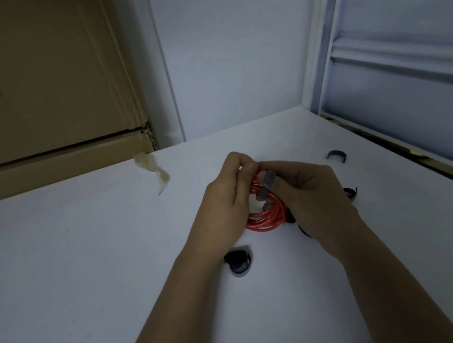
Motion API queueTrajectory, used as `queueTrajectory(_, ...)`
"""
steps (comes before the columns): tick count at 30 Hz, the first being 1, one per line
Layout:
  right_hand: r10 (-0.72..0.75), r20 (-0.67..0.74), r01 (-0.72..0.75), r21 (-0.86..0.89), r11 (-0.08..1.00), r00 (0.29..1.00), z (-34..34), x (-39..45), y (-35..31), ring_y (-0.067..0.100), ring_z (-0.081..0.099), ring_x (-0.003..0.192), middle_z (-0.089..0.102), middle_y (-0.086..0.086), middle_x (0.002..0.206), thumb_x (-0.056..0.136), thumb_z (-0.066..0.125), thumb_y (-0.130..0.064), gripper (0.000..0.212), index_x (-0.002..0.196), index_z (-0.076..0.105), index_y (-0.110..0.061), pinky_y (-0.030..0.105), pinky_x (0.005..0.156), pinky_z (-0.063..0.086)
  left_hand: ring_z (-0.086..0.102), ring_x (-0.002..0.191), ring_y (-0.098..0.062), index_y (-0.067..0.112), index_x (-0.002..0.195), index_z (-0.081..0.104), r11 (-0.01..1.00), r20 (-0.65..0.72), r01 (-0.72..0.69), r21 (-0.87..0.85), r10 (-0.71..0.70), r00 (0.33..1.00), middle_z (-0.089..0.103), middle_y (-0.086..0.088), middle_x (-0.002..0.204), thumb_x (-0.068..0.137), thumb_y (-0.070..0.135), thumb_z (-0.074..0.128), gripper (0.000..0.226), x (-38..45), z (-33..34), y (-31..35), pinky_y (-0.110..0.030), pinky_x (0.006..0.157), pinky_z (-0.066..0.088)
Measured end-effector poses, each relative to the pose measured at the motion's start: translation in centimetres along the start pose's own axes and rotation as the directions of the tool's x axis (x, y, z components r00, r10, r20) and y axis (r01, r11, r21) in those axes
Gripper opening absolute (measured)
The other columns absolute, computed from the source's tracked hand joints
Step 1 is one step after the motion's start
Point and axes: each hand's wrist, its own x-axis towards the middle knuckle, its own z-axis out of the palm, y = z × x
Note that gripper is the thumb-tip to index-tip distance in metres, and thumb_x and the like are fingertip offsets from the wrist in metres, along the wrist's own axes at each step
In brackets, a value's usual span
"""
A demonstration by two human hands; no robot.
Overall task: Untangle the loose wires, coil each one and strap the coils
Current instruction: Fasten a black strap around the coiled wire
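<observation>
Gripping a red wire coil (266, 217) w/ both hands just above the white table (90, 269), roughly mid-table. Left hand (227, 199) comes in from lower centre, forearm angled up-right, back of hand toward cam, fingers curled round the coil's left side, thumb tip up at the coil's top. Right hand (312, 190) comes in from lower right, forearm angled up-left, fingers curled over the coil's right side; thumb and forefinger pinch a grey strap (268, 183) that wraps across the coil's upper part. Both hands' fingertips meet above the coil top. Coil hangs approx upright between the palms, its lower loops showing below the hands; can't tell if it touches the table.

Rel. to coil: a black strap roll (238, 262) lies on the table just below-left, near the left wrist. A curved black strap piece (337, 157) lies up-right, apart from the hands. Another black strap piece (350, 192) sits right of the coil, partly hidden behind the right hand. More black bits peek under the right wrist, too hidden to ID. A crumpled strip of tape (154, 173) lies well up-left, by the cardboard box (43, 92) at the table's far-left edge.
</observation>
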Motion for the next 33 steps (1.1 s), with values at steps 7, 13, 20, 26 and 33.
queueTrajectory(7, 0.052, -0.132, -0.042, 0.073, 0.996, 0.99, -0.2, 0.0, 0.5, 0.006, 0.07, 0.078, 0.073, -0.014, 0.078, 0.09, 0.059, -0.008, 0.03, 0.081, 0.07, -0.034, 0.017, 0.072, 0.055, 0.05, 0.086, -0.003, 0.028, 0.103, 0.048, 0.989, 0.087, -0.087, 0.119, 0.077, 0.993, 0.051, 0.001, 0.096, 0.103, 0.024, 0.033, 0.015, 0.0, 0.6, -0.1, -0.011, 0.075, 0.04)
queueTrajectory(13, 0.092, -0.194, -0.059, 0.168, 0.984, 0.977, -0.3, 0.2, 0.7, 0.002, 0.07, 0.075, 0.074, -0.013, 0.078, 0.088, 0.062, -0.011, 0.017, 0.087, 0.072, -0.025, 0.009, 0.062, 0.05, 0.048, 0.092, 0.003, 0.029, 0.107, 0.05, 0.977, 0.071, -0.163, 0.134, 0.154, 0.985, 0.05, 0.003, 0.099, 0.102, 0.013, 0.04, 0.019, 0.1, 0.5, 0.0, -0.005, 0.078, 0.037)
queueTrajectory(20, 0.249, -0.219, -0.17, 0.325, 0.93, 0.943, -0.5, 0.5, 1.1, 0.014, 0.071, 0.079, 0.075, 0.001, 0.085, 0.082, 0.066, -0.014, 0.01, 0.09, 0.073, -0.015, 0.021, 0.066, 0.056, 0.055, 0.099, -0.002, 0.03, 0.115, 0.064, 0.99, 0.083, -0.123, 0.066, 0.117, 0.99, 0.061, 0.014, 0.101, 0.091, 0.013, 0.06, 0.029, 0.1, -0.3, -0.1, -0.014, 0.087, 0.043)
queueTrajectory(26, 0.26, -0.214, -0.196, 0.282, 0.939, 0.941, -0.7, 0.5, 0.9, 0.012, 0.071, 0.079, 0.075, 0.0, 0.086, 0.083, 0.066, -0.013, 0.009, 0.088, 0.073, -0.017, 0.017, 0.066, 0.055, 0.058, 0.098, -0.001, 0.052, 0.107, 0.062, 1.0, 0.226, -0.005, -0.014, 0.008, 0.974, 0.06, 0.01, 0.099, 0.078, 0.017, 0.076, 0.047, 0.7, -1.6, 0.1, -0.017, 0.086, 0.048)
queueTrajectory(33, 0.261, -0.204, -0.223, 0.19, 0.956, 0.944, -0.7, 0.5, 1.1, 0.013, 0.071, 0.083, 0.075, 0.0, 0.088, 0.085, 0.066, -0.013, 0.011, 0.092, 0.074, -0.016, 0.02, 0.073, 0.056, 0.062, 0.097, -0.005, 0.065, 0.108, 0.058, 0.999, 0.356, -0.04, -0.011, 0.041, 0.934, 0.063, 0.01, 0.1, 0.088, 0.009, 0.066, 0.06, 0.8, -2.8, 0.4, -0.018, 0.085, 0.05)
